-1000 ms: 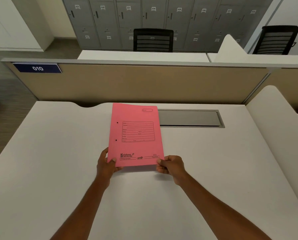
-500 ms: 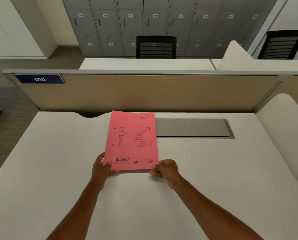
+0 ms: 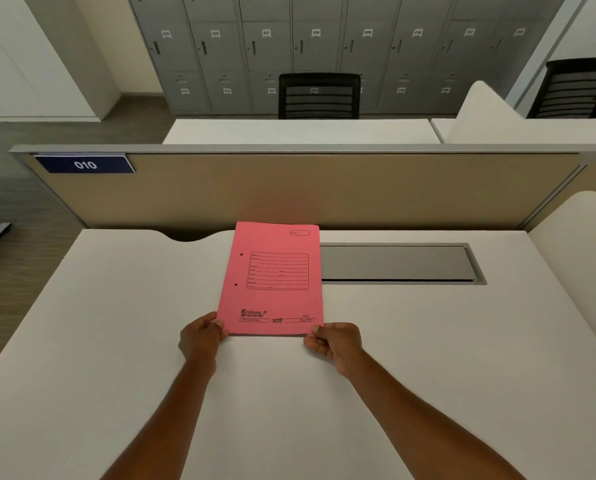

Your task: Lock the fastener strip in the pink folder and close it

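Pink folder lies closed and flat on the white desk, printed cover up, long axis running away from the person, far edge close to the beige partition. Two punch holes sit along its left margin, so the spine is on the left and the cover would open from the right. Fastener strip not visible; presumably inside, state cannot be told.

Left hand pinches the near left corner, thumb on top of the cover, other fingers curled at or under the edge. Right hand pinches the near right corner the same way. Whether the near edge is lifted off the desk or resting on it cannot be told.

Judgement: the folder is being positioned or squared up; the locking step depends on whether the strip is already engaged, which the closed cover hides.

Notes for doing the step well:
- If opening is needed, keep the left hand pressing the spine side flat and lift the cover from the right corner only.
- Keep the folder clear of the grey cable hatch just beside its right edge, so the opened cover lies flat.
- Thin card: light grip at the corners, avoid creasing.
- After locking, close the cover and align its corners with the back.
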Tool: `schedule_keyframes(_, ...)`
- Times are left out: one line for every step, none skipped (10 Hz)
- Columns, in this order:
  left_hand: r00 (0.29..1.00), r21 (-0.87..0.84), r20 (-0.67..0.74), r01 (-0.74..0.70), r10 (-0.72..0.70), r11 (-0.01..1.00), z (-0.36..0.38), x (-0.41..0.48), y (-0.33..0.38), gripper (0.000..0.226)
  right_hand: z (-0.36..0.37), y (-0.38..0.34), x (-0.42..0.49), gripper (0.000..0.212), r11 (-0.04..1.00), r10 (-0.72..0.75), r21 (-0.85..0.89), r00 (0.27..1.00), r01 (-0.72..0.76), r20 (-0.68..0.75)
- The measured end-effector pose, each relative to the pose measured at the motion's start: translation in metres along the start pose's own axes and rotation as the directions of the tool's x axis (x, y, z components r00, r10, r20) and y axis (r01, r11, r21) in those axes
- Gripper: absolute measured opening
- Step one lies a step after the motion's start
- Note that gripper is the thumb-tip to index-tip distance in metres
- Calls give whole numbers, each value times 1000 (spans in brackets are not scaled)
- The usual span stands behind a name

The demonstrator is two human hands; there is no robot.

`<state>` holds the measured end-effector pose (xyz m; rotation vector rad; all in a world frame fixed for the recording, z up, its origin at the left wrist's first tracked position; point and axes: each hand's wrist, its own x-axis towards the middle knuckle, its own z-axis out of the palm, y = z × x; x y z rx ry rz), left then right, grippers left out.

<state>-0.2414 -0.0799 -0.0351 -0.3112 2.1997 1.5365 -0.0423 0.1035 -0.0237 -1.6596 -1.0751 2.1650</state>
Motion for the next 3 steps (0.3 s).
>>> schedule_keyframes(1000,28,-2,-18,18,999,1,5,0,35,2,-2,1,20,1000,8,20,1000,-8,-16)
schedule_keyframes(999,121,17,-47,45,992,0,-3,6,34,1,-2,-5,21,999,27,21,1000,-27,-9)
schedule_keyframes(994,293,17,-105,105,950,-1,-4,9,34,2,-2,-6,22,999,11,42,1000,-11,0)
